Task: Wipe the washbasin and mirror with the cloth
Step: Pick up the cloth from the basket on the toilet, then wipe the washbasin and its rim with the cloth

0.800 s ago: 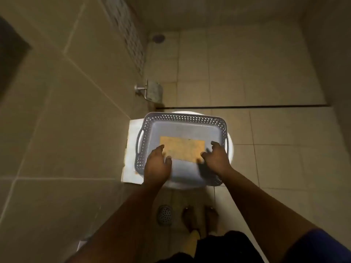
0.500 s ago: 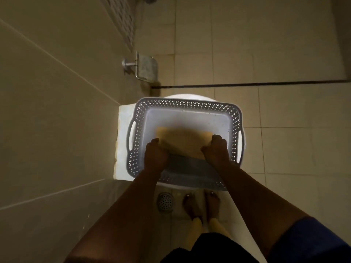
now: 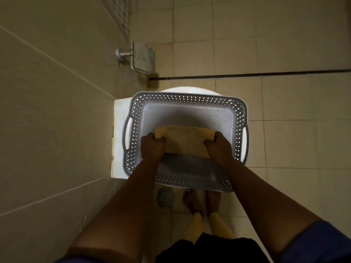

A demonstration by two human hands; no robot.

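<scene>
A tan folded cloth [image 3: 185,140] is lifted inside a grey perforated plastic basket [image 3: 190,97] that stands on a white toilet [image 3: 118,118]. My left hand [image 3: 152,147] grips the cloth's left end and my right hand [image 3: 219,147] grips its right end, so the cloth stretches between them above the basket floor. No washbasin or mirror is in view.
A metal toilet-paper holder [image 3: 141,57] sticks out of the tiled wall at upper left. A round floor drain [image 3: 165,196] lies beside my bare feet [image 3: 201,203]. A dark strip [image 3: 247,74] crosses the tiled floor beyond the toilet.
Both hands closed on the ends of the cloth and raised it off the basket floor. The camera has tilted down and closer to the basket.
</scene>
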